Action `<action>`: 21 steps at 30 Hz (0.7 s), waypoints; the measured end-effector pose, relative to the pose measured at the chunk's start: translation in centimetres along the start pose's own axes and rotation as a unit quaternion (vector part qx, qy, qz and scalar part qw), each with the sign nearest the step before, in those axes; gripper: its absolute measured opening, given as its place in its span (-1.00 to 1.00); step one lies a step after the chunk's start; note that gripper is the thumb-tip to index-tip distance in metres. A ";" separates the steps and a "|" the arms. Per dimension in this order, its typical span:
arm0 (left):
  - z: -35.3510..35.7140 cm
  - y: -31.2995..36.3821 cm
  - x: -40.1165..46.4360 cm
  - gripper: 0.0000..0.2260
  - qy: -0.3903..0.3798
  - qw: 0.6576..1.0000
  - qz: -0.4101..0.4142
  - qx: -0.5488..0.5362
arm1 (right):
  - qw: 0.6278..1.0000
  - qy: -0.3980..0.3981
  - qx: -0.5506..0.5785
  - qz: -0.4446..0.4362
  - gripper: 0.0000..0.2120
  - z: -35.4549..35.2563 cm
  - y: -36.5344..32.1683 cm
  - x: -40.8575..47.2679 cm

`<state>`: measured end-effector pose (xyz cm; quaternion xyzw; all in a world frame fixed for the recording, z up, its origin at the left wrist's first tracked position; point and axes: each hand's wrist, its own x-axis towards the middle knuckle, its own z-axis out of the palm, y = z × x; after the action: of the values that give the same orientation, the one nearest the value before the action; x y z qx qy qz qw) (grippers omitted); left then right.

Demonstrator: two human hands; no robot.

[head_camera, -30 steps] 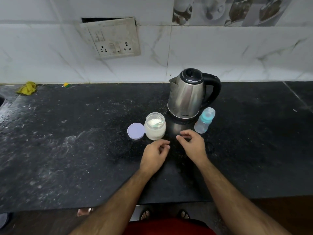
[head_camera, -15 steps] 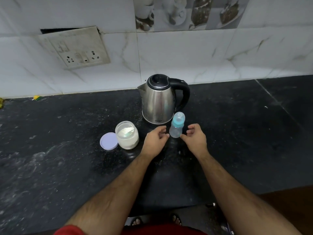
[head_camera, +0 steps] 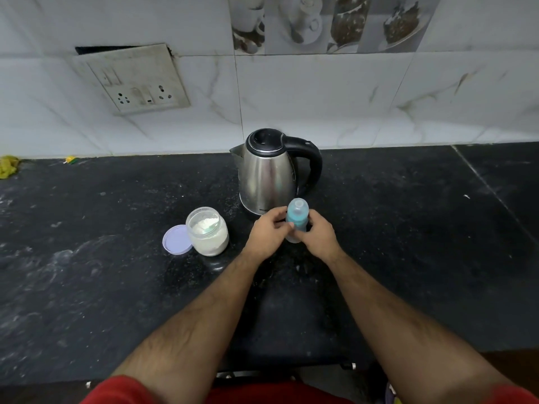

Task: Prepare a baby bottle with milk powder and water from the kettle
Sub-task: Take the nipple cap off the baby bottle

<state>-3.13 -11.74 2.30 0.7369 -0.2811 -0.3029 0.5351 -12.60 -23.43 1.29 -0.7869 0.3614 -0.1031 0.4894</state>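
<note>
Both my hands, left (head_camera: 267, 236) and right (head_camera: 319, 236), grip the small clear baby bottle with its teal cap (head_camera: 297, 218); the open glass jar (head_camera: 207, 231) beside holds white powder.

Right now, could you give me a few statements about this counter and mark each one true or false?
1. Both hands hold the bottle. True: the left hand and right hand grip it from either side.
2. The jar is closed. False: its lid lies on the counter beside it.
3. The kettle stands behind the bottle. True.
4. The jar is empty. False: white powder is inside.
5. The bottle's cap is off. False: it is still on.
</note>
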 end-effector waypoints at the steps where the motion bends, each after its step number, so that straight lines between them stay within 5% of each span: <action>1: 0.0 0.1 -0.1 -0.62 0.000 1.000 0.004 0.002 | 1.000 -0.004 0.005 -0.003 -0.49 -0.2 0.1 -0.2; 8: 0.1 1.4 -0.5 -0.50 -0.042 0.998 0.036 -0.038 | 0.996 -0.048 0.069 -0.008 -0.61 -2.4 0.8 -2.9; 21: 2.5 5.0 -3.1 -0.70 -0.093 0.988 0.040 -0.118 | 0.977 -0.119 0.175 -0.031 -0.63 -5.4 1.5 -7.7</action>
<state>-7.49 -12.30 6.95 0.6251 -0.3210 -0.3793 0.6020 -21.57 -22.41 4.19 -0.7068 0.2524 -0.0852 0.6554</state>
